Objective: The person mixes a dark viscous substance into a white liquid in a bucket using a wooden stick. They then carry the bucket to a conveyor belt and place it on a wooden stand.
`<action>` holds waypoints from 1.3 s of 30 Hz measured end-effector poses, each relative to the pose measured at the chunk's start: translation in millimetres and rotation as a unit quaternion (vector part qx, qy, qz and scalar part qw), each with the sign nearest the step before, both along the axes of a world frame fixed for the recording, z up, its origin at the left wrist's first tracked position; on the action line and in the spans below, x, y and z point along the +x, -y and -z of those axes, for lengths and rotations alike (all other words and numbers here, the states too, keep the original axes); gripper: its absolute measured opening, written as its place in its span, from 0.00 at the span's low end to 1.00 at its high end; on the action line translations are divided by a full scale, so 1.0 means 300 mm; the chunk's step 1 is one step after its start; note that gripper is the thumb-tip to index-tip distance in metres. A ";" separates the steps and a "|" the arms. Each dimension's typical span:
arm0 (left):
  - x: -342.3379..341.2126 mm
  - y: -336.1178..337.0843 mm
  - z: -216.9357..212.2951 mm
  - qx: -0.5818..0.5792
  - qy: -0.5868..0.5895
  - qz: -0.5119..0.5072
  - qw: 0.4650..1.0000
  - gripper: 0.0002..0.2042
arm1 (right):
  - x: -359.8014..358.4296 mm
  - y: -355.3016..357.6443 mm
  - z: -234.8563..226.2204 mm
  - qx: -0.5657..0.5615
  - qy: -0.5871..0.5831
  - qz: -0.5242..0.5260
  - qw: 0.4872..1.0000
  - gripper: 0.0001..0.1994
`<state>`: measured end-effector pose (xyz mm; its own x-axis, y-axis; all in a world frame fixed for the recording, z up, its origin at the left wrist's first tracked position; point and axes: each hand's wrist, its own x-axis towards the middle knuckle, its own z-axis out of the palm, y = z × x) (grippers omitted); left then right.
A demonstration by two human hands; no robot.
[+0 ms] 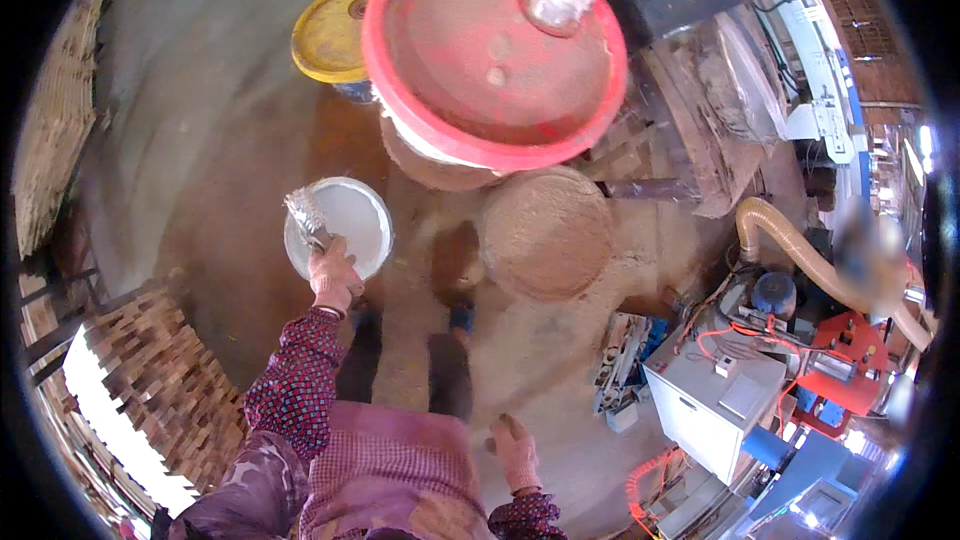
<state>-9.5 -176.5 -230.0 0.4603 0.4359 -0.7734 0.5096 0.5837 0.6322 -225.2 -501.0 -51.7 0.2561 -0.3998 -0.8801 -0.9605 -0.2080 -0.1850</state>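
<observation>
My left hand (335, 275), in a pale pink glove, is closed around the handle of a brush (308, 212). White material coats the brush's bristles, which are at the left rim of a round white bucket (386, 230) with white contents. Whether the bristles touch the rim cannot be made out. My right hand (516, 454), gloved the same way, hangs low beside my checked apron (390, 475). Its fingers are loosely curled, and nothing shows in them.
A large red-lidded drum (480, 60) stands ahead, with a yellow-lidded drum (335, 40) behind it to the left. Right of the bucket is a dusty round lid or container top (548, 232). Stacked wood (165, 370) is at left; a grey machine cabinet (710, 390) and hose (790, 235) are at right.
</observation>
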 end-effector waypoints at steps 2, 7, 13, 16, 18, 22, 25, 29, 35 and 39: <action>-0.016 0.061 -0.052 0.024 -0.006 0.029 0.999 0.20 | 0.005 0.064 -0.042 0.015 0.013 0.011 1.000 0.24; -0.052 0.291 -0.194 0.011 -0.043 0.008 0.999 0.16 | 0.083 0.319 0.099 -0.036 0.077 -0.149 0.985 0.24; -0.202 0.597 -0.153 0.046 -0.167 0.010 0.985 0.16 | 0.284 0.684 0.339 -0.033 0.188 -0.334 0.923 0.25; -0.342 0.679 0.036 0.080 -0.171 0.023 0.982 0.14 | 0.502 0.781 0.329 -0.038 0.052 -0.366 0.928 0.27; -0.409 0.788 0.136 0.123 -0.219 0.063 0.966 0.12 | 0.565 0.888 0.383 -0.069 0.063 -0.372 0.924 0.28; -0.567 0.869 0.237 0.200 -0.137 0.074 0.968 0.09 | 0.661 0.978 0.471 -0.024 0.026 -0.323 0.946 0.29; -0.530 0.911 0.186 0.298 -0.114 0.116 0.941 0.12 | 0.652 0.985 0.575 -0.070 0.125 -0.392 0.909 0.31; -0.328 1.009 0.025 0.214 0.010 0.016 0.977 0.10 | 0.658 0.892 0.721 0.048 0.191 -0.365 0.910 0.32; -0.048 1.146 -0.028 0.033 -0.129 0.104 0.986 0.14 | 0.606 0.950 0.972 0.002 0.214 -0.294 0.932 0.30; -0.074 1.217 0.097 0.041 -0.076 -0.033 0.996 0.13 | 0.625 0.867 0.884 0.013 0.217 -0.294 0.931 0.26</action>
